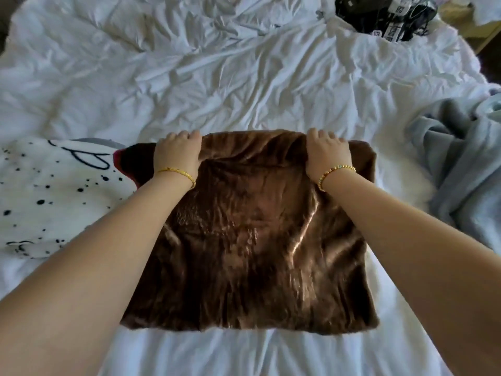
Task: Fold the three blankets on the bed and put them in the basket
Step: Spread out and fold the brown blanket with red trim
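A: From the head camera, what lies in the middle?

B: The brown blanket (252, 240), folded into a rough square on the white bed sheet (217, 85). I'll place everything else from it.

A: And the hands?

B: Both are at its far edge. The left hand (177, 151) grips the far left part, fingers curled over the fold with fabric bunched under them. The right hand (326, 153) grips the far right part the same way, fingers wrapped over the edge. The fingertips themselves are hidden behind the fold.

A: Anything on the wrists?

B: A thin gold bracelet (179, 175) on the left, a beaded bracelet (334, 173) on the right.

A: The other blankets?

B: A white blanket with black spots (51, 196) lies just left of the brown one, touching its far left corner. A pale blue blanket (461, 164) sits crumpled to the right, apart from it.

A: Further off?

B: Beyond the brown blanket, to the far right, a black bundle with white labels (390, 14) lies on the sheet.
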`<state>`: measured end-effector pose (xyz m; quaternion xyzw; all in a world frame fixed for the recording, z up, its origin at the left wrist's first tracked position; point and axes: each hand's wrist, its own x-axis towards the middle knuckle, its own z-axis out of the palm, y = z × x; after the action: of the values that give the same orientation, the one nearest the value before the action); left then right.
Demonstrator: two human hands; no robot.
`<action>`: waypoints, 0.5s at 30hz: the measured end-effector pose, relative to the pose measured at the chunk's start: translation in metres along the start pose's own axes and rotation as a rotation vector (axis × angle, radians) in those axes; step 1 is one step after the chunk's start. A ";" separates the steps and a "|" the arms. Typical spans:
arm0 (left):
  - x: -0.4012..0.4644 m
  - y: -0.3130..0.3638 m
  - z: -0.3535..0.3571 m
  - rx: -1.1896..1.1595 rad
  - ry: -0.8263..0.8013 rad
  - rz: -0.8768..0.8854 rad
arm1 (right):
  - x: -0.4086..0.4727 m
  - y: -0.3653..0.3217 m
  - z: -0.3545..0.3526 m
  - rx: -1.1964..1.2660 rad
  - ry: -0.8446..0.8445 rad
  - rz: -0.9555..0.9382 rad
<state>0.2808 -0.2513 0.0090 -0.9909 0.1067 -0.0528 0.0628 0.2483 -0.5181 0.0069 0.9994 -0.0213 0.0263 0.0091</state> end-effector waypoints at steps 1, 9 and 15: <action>0.008 -0.003 -0.013 -0.002 0.070 -0.020 | 0.007 0.000 -0.011 -0.002 0.076 0.017; -0.044 0.001 -0.010 0.034 0.018 -0.005 | -0.054 0.003 0.002 -0.042 0.138 -0.074; -0.110 -0.011 0.004 0.155 -0.367 0.257 | -0.138 -0.005 0.025 -0.018 0.128 -0.345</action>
<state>0.1767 -0.2164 -0.0035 -0.9544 0.2142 0.1288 0.1634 0.1124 -0.5075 -0.0256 0.9844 0.1507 0.0876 0.0237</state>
